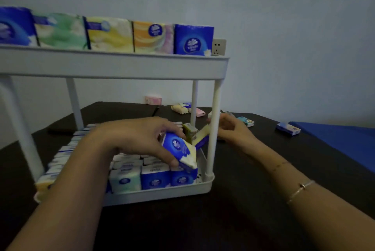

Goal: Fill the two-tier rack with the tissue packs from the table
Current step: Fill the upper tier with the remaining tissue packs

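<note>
Gripping glossy rectangular tissue packs, left hand (pixel 140 137) blue pack (pixel 179 149), right hand (pixel 229 129) yellow pack (pixel 203 135).

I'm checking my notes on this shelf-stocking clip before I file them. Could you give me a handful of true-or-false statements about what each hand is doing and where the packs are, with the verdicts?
1. The left hand grips a blue tissue pack over the lower tier. True.
2. The upper tier holds no packs. False: a row of packs stands along it, ending at a blue pack.
3. The right hand reaches in past the rack's front right post. True.
4. No packs remain on the table. False: several lie behind and to the right of the rack, such as a blue one.
5. The lower tier's packs lie flat in one layer. False: they stand upright in rows.
</note>
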Action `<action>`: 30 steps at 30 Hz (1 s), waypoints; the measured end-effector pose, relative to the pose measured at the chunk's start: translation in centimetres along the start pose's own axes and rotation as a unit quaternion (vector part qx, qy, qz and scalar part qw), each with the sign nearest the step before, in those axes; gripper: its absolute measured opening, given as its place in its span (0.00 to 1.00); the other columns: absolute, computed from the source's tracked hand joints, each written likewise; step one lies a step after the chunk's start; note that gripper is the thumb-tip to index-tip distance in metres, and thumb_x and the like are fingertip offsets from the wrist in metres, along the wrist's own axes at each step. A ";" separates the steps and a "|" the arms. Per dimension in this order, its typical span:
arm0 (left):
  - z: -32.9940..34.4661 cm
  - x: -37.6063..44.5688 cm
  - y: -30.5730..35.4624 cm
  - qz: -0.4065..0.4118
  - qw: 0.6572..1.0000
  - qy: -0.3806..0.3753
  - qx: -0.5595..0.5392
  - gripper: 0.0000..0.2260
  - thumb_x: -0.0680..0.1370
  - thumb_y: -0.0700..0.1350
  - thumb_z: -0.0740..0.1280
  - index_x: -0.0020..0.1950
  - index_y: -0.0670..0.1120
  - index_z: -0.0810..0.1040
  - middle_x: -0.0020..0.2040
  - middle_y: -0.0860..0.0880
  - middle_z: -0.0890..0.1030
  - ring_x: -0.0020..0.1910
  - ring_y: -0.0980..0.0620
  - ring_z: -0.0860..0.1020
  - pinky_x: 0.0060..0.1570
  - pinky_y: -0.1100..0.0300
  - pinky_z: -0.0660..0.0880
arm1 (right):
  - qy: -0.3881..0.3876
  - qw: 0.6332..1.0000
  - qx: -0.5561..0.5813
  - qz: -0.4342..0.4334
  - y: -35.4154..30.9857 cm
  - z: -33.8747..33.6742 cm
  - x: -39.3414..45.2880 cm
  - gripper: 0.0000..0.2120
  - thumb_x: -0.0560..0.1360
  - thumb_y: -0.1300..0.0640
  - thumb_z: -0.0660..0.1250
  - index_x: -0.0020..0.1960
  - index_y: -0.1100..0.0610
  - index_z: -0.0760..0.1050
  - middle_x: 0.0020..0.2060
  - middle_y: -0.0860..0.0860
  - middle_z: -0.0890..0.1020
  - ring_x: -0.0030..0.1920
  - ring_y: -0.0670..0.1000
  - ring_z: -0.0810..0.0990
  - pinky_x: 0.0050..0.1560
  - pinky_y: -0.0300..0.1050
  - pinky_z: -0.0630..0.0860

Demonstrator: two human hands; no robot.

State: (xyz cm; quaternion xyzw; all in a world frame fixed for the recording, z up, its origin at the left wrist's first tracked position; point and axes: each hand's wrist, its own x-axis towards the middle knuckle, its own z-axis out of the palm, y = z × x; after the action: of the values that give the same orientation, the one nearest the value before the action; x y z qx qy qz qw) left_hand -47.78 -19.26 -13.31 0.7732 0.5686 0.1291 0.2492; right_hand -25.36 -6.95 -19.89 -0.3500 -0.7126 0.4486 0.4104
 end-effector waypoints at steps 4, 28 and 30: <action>1.0 1.9 -0.1 -0.032 0.996 0.079 -0.014 0.39 0.67 0.50 0.77 0.73 0.53 0.61 0.69 0.55 0.69 0.62 0.56 0.73 0.61 0.57 0.73 | -0.084 0.992 -0.097 -0.001 -0.4 2.0 1.4 0.18 0.72 0.69 0.67 0.54 0.49 0.74 0.54 0.46 0.77 0.58 0.47 0.77 0.47 0.34 0.78; 4.9 6.5 1.1 -0.021 0.978 0.186 -0.095 0.36 0.71 0.43 0.74 0.75 0.53 0.61 0.71 0.51 0.68 0.66 0.52 0.71 0.61 0.57 0.70 | -0.031 0.998 0.023 0.041 3.1 2.8 0.0 0.13 0.74 0.69 0.63 0.49 0.52 0.78 0.45 0.46 0.81 0.43 0.38 0.81 0.40 0.30 0.76; 5.4 6.6 1.1 -0.038 0.985 0.162 -0.053 0.36 0.71 0.43 0.73 0.75 0.53 0.61 0.73 0.51 0.65 0.70 0.50 0.66 0.67 0.54 0.66 | -0.030 0.998 0.022 0.048 2.9 2.6 -0.2 0.15 0.76 0.69 0.61 0.48 0.50 0.77 0.44 0.45 0.81 0.42 0.36 0.81 0.39 0.28 0.75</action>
State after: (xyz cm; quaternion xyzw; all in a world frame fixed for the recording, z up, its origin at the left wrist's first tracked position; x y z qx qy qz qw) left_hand -42.13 -14.53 -17.84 0.7055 0.6228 0.2736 0.1990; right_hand -27.23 -7.01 -23.28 -0.3615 -0.6970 0.4935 0.3742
